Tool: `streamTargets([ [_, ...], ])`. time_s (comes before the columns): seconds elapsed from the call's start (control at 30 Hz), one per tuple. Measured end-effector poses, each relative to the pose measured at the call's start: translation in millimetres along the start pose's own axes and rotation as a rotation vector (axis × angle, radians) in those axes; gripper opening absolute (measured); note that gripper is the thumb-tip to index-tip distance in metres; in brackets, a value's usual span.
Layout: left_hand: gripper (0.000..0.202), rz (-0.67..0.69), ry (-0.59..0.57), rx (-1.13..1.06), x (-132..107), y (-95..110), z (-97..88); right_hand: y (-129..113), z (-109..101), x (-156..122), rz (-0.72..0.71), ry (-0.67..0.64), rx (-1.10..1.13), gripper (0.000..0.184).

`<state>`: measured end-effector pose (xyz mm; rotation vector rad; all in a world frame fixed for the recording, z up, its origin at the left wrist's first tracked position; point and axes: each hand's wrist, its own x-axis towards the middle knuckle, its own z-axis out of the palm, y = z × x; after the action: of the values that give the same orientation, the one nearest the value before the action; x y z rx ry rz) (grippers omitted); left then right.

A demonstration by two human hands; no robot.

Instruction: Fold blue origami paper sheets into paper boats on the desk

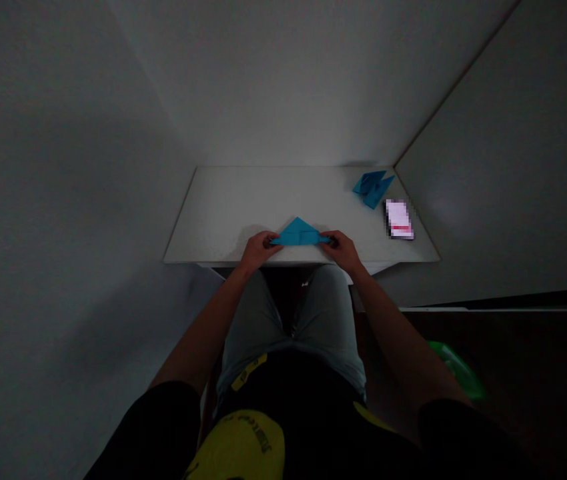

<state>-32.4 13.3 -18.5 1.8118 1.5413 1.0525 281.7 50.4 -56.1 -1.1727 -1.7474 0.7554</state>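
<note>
A folded sheet of blue paper [298, 231] lies near the front edge of the white table, its pointed top facing the wall and a folded band along its lower side. My left hand [259, 248] pinches the left end of the paper between thumb and fingers. At the opposite end, my right hand [341, 249] grips the paper the same way. Both fingertips partly cover the paper's narrow ends.
At the back right of the table [243, 200] stand blue folded paper shapes [373, 189]. A phone [399, 219] with a lit, blurred screen lies near the right edge. Walls border the back and sides. A green object [457, 369] is on the dark floor at right.
</note>
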Motion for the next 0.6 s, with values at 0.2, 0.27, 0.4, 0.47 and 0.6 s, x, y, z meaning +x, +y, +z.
streamTargets([
  [0.2,0.031,-0.037,0.047,-0.03,-0.8,0.9,-1.3,-6.6,-0.2,-1.1,0.03,0.011,0.03,0.055],
  [0.27,0.03,-0.041,0.058,-0.034,-0.5,1.1,-1.7,-8.4,-0.5,-0.9,0.037,0.02,0.032,0.057],
  [0.4,0.031,-0.037,0.071,-0.022,-0.8,2.2,-1.1,-11.5,0.1,-1.1,0.045,0.017,0.042,0.06],
  [0.47,0.032,-0.02,0.073,-0.011,-1.9,3.4,-0.1,-13.7,1.6,-1.4,0.054,0.013,0.053,0.058],
  [0.6,0.029,-0.018,0.076,0.024,-4.3,6.2,1.9,-19.5,7.9,-3.0,0.056,-0.004,0.071,0.057],
])
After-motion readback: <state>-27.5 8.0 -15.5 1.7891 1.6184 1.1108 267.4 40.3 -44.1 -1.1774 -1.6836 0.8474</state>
